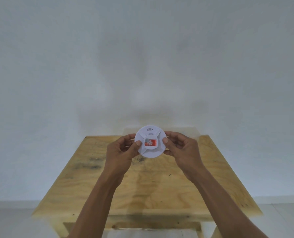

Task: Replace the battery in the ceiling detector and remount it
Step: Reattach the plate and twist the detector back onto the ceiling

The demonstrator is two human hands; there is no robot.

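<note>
A round white detector [150, 134] is held up in the air above the far half of a wooden table [142, 186], its face turned toward me. A red and white label [150, 143] sits at its centre, with a small sound-wave mark above it. My left hand [121, 151] grips the detector's left edge, thumb lying on the front near the label. My right hand [179, 146] grips the right edge, thumb on the rim and fingers curled behind. No battery is visible.
The plywood table stands against a plain white wall [142, 57], with dark stains on its top. Pale floor [280, 220] shows on both sides of the table. A lower crossbar [153, 220] of the table is visible at the near edge.
</note>
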